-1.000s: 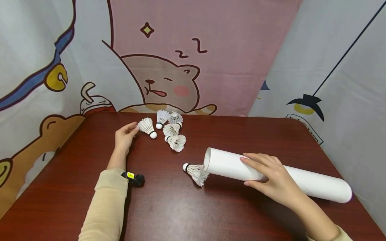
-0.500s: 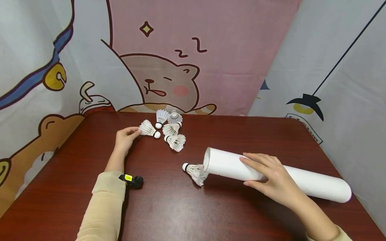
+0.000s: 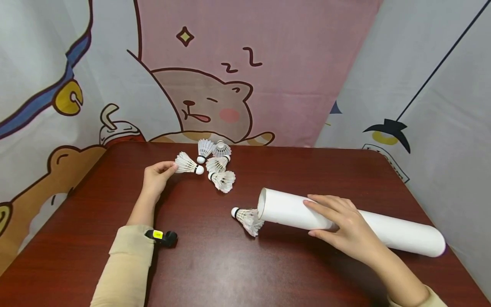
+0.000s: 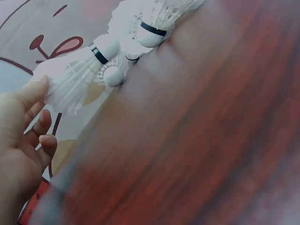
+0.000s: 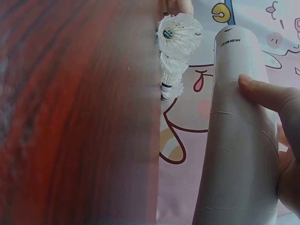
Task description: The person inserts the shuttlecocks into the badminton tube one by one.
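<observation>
My left hand (image 3: 156, 179) pinches the feather skirt of a white shuttlecock (image 3: 188, 163) between thumb and fingers, its round cork pointing right. In the left wrist view that shuttlecock (image 4: 75, 75) has a black band beside the cork. My right hand (image 3: 347, 224) grips a long white tube (image 3: 287, 208) from above, fingers over the far side and thumb on the near side. The tube's open end faces left and is tipped up a little. A single shuttlecock (image 3: 247, 219) lies by that open end, its feathers overlapped by the rim. The tube (image 5: 239, 140) fills the right wrist view's right half.
Several more shuttlecocks (image 3: 222, 181) lie clustered near the table's back edge, just right of the left hand. The dark red wooden table (image 3: 215, 260) ends at a cartoon-printed curtain (image 3: 299, 76) behind. A black strap device (image 3: 163, 238) sits at the left wrist.
My left hand swings its shuttlecock slightly, so the cork has turned more to the right, close to the cluster. The right hand and tube hold still; the view shifts a little.
</observation>
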Tool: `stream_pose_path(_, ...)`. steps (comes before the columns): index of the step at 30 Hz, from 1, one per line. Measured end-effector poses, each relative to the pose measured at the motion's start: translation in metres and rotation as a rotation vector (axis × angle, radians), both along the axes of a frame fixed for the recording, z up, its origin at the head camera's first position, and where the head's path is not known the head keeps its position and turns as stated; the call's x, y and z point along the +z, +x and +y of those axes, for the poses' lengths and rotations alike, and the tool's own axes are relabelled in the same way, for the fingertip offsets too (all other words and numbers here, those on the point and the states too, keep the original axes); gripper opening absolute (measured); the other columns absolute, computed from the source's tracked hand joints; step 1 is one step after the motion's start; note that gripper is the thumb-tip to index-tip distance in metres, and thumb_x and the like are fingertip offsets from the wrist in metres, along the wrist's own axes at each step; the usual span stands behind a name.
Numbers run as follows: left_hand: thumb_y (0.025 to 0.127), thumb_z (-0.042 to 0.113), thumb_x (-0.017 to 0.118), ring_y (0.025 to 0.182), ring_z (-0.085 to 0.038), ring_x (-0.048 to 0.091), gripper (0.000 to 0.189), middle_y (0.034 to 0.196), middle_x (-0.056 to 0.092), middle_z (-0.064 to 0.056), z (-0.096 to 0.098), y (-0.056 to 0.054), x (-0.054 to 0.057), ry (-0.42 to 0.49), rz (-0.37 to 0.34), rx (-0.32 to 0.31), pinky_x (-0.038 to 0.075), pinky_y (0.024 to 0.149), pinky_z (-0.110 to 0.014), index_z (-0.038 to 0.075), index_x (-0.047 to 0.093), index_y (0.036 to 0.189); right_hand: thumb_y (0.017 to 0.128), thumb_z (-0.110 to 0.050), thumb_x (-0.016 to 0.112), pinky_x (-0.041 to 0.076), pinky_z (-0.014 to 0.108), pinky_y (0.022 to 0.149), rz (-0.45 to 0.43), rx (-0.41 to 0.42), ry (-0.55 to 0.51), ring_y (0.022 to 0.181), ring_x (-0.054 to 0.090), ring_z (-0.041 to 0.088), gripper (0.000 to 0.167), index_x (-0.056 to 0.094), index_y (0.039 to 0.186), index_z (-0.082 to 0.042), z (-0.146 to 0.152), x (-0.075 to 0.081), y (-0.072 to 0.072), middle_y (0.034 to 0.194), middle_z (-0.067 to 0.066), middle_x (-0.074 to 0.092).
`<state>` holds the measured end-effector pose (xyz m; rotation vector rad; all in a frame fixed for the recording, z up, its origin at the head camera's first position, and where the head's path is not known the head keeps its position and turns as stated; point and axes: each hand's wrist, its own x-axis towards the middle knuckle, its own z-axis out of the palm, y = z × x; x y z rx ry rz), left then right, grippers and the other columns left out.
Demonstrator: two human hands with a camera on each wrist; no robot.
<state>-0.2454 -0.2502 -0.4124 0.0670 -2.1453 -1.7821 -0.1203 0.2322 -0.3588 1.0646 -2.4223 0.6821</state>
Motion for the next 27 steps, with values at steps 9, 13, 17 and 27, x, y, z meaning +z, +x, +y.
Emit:
stream_pose_path(9, 0.085, -0.004, 0.068, 0.075, -0.007, 0.054, 0.02, 0.077, 0.066, 0.006, 0.029, 0.018, 0.038, 0.106, 0.138, -0.084, 0.043, 0.064, -0.019, -0.019, 0.063, 0.098, 0.086, -0.056, 0.062, 0.03, 0.035, 0.093, -0.004, -0.006, 0.004, 0.119, 0.049, 0.021, 0.062, 0.059, 0.133, -0.016, 0.001, 0.0, 0.0, 0.134, 0.004, 0.055)
stream_pose_path(13, 0.086, -0.007, 0.066, 0.074, -0.008, 0.053, 0.016, 0.076, 0.065, 0.007, 0.04, 0.021, 0.045, 0.115, 0.195, -0.142, 0.043, 0.063, -0.019, -0.019, 0.063, 0.096, 0.087, -0.056, 0.06, 0.03, 0.035, 0.092, 0.015, -0.002, -0.006, 0.118, 0.049, 0.021, 0.061, 0.059, 0.133, -0.016, 0.0, 0.001, 0.0, 0.134, 0.003, 0.055)
stream_pose_path(17, 0.085, -0.01, 0.066, 0.073, -0.008, 0.054, 0.014, 0.077, 0.066, 0.007, 0.053, 0.018, 0.043, 0.152, 0.23, -0.204, 0.044, 0.063, -0.02, -0.019, 0.062, 0.095, 0.087, -0.057, 0.058, 0.031, 0.035, 0.092, 0.039, 0.001, -0.018, 0.117, 0.05, 0.021, 0.061, 0.06, 0.132, -0.015, 0.0, 0.002, 0.0, 0.133, 0.002, 0.055)
stream_pose_path(27, 0.083, -0.011, 0.067, 0.08, -0.012, 0.059, 0.006, 0.08, 0.067, 0.004, 0.095, 0.031, 0.046, 0.164, 0.296, -0.35, 0.047, 0.07, -0.023, -0.014, 0.065, 0.087, 0.088, -0.056, 0.057, 0.03, 0.034, 0.093, 0.061, -0.002, -0.041, 0.116, 0.051, 0.02, 0.061, 0.06, 0.131, -0.014, 0.001, 0.007, 0.001, 0.133, 0.002, 0.056)
